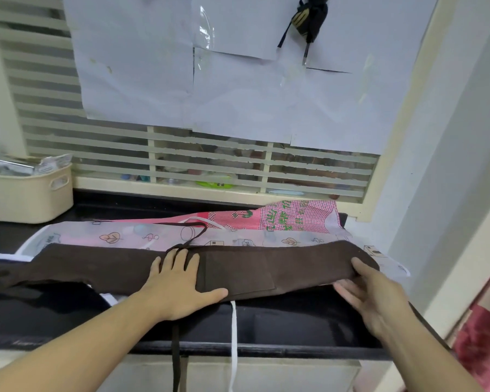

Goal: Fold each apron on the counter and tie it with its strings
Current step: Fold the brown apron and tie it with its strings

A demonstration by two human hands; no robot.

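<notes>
Fingers (178, 261) of the left hand (178, 284) are lying flat, pinning the brown apron (238, 267) on the desk (294, 321), while the right hand (371, 295) is pinching its right end, apparently for folding.

I see a brown apron (266, 264) of matt, slightly fuzzy cloth, its surface soft and unshiny. Under it lies a pale printed apron (125, 236) of thin, smooth cloth, and behind that a pink checked apron (294, 216) of woven cloth. The counter (266, 346) looks black and smooth. A cream basket (26, 199) looks like matt plastic. White paper sheets (238, 94) cover the window, smooth and flat.
</notes>
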